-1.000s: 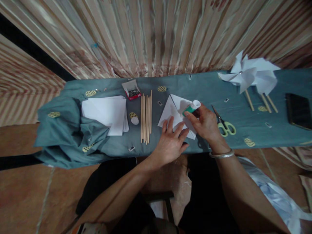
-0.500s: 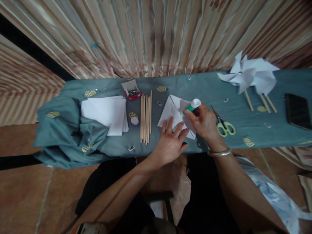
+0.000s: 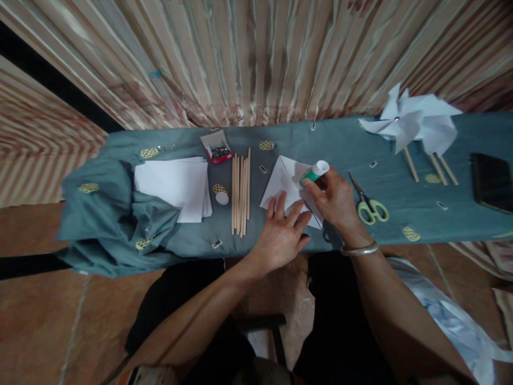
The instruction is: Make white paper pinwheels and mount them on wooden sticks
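Observation:
A square white sheet of paper (image 3: pixel 276 184) with dark diagonal lines lies on the cloth in front of me. My left hand (image 3: pixel 284 230) rests flat on its near part, fingers spread. My right hand (image 3: pixel 334 200) grips a green and white glue stick (image 3: pixel 315 173), tilted, with its lower end at the middle of the paper. Just right of that hand lies a pair of scissors (image 3: pixel 369 206) with light green handles. Left of the paper are several wooden sticks (image 3: pixel 240 195) side by side, and a small white cap (image 3: pixel 222 198).
A stack of white paper (image 3: pixel 172 187) lies at the left, near an open red box of small metal pins (image 3: pixel 219 152). White paper pinwheels (image 3: pixel 417 120) on sticks lie at the far right, beside a dark phone (image 3: pixel 491 182). A striped curtain (image 3: pixel 256 59) hangs behind the green tablecloth (image 3: pixel 336 141).
The glue stick's tip has shifted very slightly in my right hand's grip over the paper. My left hand stays in place. The whole view has drifted slightly.

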`<state>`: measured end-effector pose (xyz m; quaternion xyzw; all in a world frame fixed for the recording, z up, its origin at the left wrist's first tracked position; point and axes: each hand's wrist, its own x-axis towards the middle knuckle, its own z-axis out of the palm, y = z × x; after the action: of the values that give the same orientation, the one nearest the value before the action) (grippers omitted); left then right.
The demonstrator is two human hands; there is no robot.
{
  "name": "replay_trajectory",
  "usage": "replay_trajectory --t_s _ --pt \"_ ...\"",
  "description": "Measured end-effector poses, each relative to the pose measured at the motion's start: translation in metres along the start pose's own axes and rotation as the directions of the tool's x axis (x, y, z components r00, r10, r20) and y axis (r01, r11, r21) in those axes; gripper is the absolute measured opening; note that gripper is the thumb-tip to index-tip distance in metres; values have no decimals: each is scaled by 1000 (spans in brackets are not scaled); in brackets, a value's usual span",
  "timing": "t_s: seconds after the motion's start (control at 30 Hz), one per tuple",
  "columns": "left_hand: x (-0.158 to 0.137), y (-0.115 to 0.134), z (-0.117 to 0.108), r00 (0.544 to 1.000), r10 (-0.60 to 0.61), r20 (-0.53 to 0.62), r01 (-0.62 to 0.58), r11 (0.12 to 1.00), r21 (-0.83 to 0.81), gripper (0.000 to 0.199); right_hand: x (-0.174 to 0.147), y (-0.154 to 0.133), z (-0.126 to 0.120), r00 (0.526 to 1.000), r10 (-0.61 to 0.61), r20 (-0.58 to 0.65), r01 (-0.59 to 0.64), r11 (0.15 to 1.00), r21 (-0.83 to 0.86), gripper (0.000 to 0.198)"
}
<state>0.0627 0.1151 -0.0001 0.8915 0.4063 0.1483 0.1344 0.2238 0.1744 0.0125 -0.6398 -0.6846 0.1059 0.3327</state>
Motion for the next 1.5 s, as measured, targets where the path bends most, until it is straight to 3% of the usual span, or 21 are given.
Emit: replay_trajectory --t_s 1.5 --pt "-1 0 3 1000 -2 -22 1 1000 -10 49 0 -10 -6 993 -6 119 -2 998 67 23"
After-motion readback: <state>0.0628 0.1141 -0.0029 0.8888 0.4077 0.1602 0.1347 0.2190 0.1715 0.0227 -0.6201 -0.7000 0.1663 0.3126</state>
